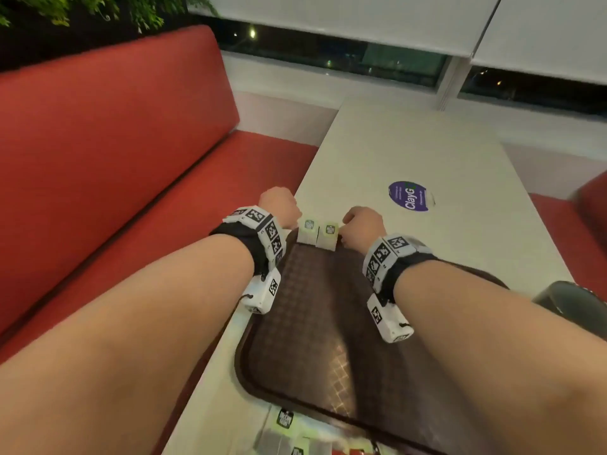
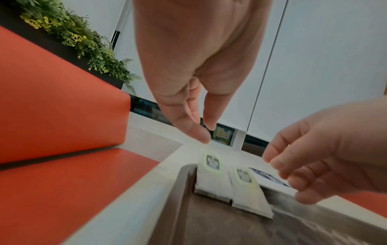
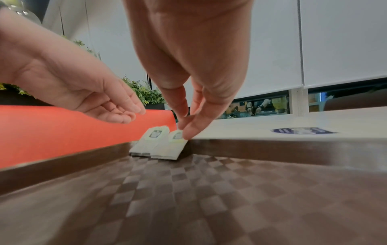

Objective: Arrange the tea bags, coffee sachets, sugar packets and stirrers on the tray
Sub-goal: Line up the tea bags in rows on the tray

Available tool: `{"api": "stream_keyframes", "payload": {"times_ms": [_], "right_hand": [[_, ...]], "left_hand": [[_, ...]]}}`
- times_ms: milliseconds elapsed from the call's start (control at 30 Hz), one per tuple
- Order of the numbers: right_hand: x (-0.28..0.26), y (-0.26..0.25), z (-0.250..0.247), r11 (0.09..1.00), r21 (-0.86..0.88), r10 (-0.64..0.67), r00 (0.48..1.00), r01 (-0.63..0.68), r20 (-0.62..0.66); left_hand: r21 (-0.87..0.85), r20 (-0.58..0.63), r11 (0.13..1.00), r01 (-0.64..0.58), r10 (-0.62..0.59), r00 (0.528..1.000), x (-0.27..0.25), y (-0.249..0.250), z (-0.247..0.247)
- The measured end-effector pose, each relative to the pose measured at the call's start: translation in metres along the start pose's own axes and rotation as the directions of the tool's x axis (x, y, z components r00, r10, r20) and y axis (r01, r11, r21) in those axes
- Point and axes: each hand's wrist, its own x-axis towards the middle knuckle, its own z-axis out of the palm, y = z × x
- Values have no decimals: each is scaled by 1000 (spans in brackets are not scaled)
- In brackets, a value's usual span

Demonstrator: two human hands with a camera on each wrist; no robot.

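A brown chequered tray (image 1: 312,307) lies on the white table (image 1: 427,152). Two white tea bags with green labels lean side by side against the tray's far rim: the left tea bag (image 1: 308,231) (image 2: 209,175) (image 3: 150,140) and the right tea bag (image 1: 328,236) (image 2: 247,190) (image 3: 169,147). My left hand (image 1: 281,208) (image 2: 206,134) hovers just above the left bag with relaxed fingers, holding nothing. My right hand (image 1: 358,221) (image 3: 184,131) touches the right bag's upper right corner with its fingertips.
More green-labelled packets (image 1: 285,418) lie on the table just before the tray's near rim. A purple round sticker (image 1: 409,196) is on the table beyond the tray. A red bench (image 1: 115,159) runs along the left. A dark object (image 1: 571,297) sits at the right edge.
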Motion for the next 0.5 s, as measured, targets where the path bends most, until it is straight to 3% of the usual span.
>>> {"api": "stream_keyframes", "payload": {"times_ms": [167,333,500], "right_hand": [[-53,-3,-28,985,108,-131,991,131,-7],[-151,-14,-52,966,124,-238,967,225,96],[-246,-12,-48,960,21,-271,904,280,332]], "left_hand": [[-406,-42,909,-90,80,996,-60,-2,-33],[-351,110,911,-216,270,957,-148,-13,-50],[-185,233,941,-282,321,918,-231,-26,-37]]}}
